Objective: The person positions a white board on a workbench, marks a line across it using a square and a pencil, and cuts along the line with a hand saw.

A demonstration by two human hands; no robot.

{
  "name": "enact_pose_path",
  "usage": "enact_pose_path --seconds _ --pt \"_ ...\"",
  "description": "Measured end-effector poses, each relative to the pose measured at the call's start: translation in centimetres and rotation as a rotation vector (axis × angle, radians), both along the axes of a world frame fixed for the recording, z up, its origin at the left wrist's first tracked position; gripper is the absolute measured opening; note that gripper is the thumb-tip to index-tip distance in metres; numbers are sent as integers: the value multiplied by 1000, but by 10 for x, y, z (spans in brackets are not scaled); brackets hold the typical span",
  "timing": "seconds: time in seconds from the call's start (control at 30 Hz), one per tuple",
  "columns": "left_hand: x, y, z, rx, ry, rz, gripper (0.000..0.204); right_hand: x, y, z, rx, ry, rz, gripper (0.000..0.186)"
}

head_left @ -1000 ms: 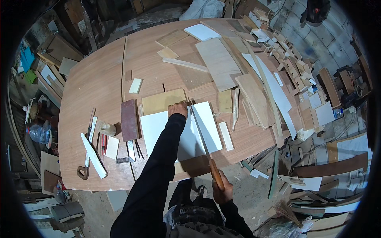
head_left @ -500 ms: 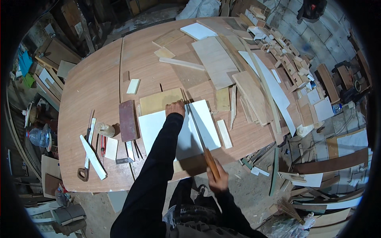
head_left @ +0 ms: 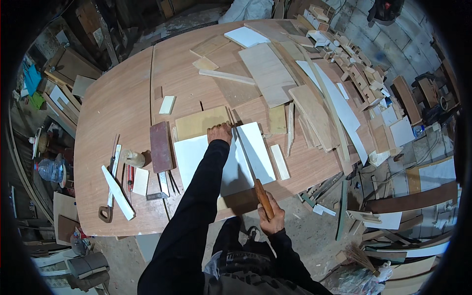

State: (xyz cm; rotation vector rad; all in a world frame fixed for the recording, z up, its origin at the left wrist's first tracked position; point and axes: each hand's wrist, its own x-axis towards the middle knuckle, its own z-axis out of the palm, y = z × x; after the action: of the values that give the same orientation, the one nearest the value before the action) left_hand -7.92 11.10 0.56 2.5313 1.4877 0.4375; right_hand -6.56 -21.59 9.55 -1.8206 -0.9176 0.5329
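Gripping the saw (head_left: 261, 191), right hand (head_left: 273, 219); left hand (head_left: 220, 132) seemingly on white board (head_left: 237, 166).

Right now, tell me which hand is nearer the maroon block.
Left. The left hand is right of the maroon block; the right hand, around the wooden handle, is farther right and nearer the body.

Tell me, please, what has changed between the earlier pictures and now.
The saw has moved forward over the white board, and the right hand gripping it has gone forward too. Nothing was taken hold of or let go. The left hand stays at the board's far edge.
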Motion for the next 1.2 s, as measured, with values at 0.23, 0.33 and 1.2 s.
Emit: enact_pose_path --seconds 0.23,0.33,1.2 --pt "-21 -35 1 126 -38 -116 18 -5 -20 6 11 96 -1 45" --pt "-30 -60 3 203 -75 -77 20 -9 -32 4 16 90 -6 44" --pt "-51 -162 15 -69 192 66 57 -13 -97 -15 33 48 35 50"
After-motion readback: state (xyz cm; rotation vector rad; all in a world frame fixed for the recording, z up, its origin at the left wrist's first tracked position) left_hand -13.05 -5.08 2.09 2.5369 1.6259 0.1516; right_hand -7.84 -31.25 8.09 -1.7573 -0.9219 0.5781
